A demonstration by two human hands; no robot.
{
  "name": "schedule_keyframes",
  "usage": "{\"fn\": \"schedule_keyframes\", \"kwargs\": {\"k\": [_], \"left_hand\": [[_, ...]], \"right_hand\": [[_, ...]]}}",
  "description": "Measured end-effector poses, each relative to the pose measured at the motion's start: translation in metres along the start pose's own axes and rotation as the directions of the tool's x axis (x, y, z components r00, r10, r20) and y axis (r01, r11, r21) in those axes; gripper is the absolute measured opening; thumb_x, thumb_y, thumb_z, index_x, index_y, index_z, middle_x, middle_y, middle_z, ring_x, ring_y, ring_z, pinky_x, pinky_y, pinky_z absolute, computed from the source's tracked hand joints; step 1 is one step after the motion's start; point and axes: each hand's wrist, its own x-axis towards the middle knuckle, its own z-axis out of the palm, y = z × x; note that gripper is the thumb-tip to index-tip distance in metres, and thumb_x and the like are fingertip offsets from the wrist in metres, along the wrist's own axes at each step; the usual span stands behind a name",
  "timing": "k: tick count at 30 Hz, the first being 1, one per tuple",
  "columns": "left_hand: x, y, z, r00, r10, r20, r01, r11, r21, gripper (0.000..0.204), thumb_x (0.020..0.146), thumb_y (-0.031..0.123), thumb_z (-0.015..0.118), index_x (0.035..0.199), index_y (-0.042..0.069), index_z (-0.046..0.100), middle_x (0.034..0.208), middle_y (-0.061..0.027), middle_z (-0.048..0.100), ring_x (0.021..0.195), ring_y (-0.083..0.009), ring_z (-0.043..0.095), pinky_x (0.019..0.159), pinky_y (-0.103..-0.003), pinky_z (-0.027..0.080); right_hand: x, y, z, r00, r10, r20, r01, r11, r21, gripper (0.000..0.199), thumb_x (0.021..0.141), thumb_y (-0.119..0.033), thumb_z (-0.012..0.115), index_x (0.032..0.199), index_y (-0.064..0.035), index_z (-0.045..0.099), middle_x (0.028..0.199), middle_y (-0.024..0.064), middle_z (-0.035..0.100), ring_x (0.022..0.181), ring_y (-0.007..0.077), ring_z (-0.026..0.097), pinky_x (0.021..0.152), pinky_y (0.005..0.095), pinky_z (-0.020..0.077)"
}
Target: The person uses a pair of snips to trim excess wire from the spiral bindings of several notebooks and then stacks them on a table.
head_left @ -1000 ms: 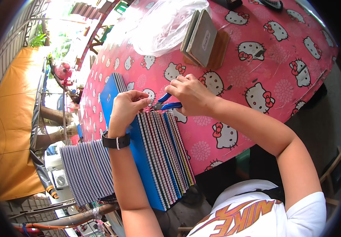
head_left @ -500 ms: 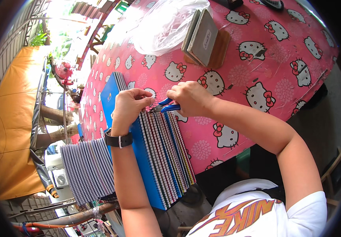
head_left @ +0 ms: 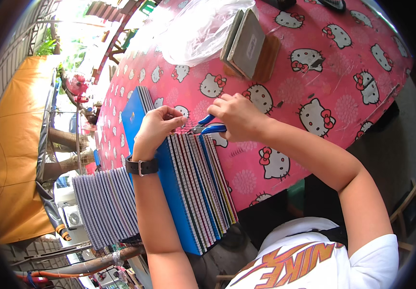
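My right hand (head_left: 240,117) grips pliers (head_left: 213,129) with blue handles, the handles spread apart. Their metal jaws are at the top end of a stack of spiral-bound notebooks (head_left: 200,188), whose coiled edges face up beside a blue cover. My left hand (head_left: 158,126), with a black watch on the wrist, is closed in a pinch just left of the jaws. Whatever lies between its thumb and fingers is too small to make out. Beyond the left hand, more blue notebooks (head_left: 133,115) lie on the table.
A second row of coil-bound notebooks (head_left: 105,207) is left of my left forearm. The table has a pink patterned cover (head_left: 290,125). A clear plastic bag (head_left: 196,36) and grey boards on a wooden block (head_left: 249,45) occupy its far side. An orange tarp (head_left: 17,149) hangs at left.
My right hand and the pliers have shifted slightly right, and the handles look a little wider apart. My left hand stays almost in place in its pinch.
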Motion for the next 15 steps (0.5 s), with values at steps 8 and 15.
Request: {"fn": "schedule_keyframes", "kwargs": {"k": [8,15], "left_hand": [[-0.001,0.000,0.000,1.000,0.030,-0.002,-0.030,1.000,-0.007,0.017,0.078,0.009,0.071,0.090,-0.002,0.064,0.076,-0.0018,0.064,0.067,-0.0057,0.056,0.061,-0.020,0.044],[-0.001,-0.010,-0.004,0.996,0.074,-0.054,-0.072,0.996,0.047,0.018,0.076,0.010,0.073,0.086,0.000,0.062,0.074,-0.0012,0.062,0.065,-0.0065,0.055,0.059,-0.021,0.045]], "right_hand": [[-0.101,-0.029,0.022,0.947,-0.307,0.097,0.305,0.952,0.038,0.025,0.074,-0.024,0.067,0.091,-0.0124,0.054,0.088,0.0013,0.054,0.092,0.0177,0.052,0.074,0.0342,0.0402],[-0.076,-0.004,-0.010,0.919,-0.389,0.066,0.377,0.915,0.142,0.017,0.078,-0.020,0.063,0.090,-0.0133,0.054,0.086,0.0004,0.053,0.089,0.0183,0.053,0.077,0.0361,0.0394]]}}
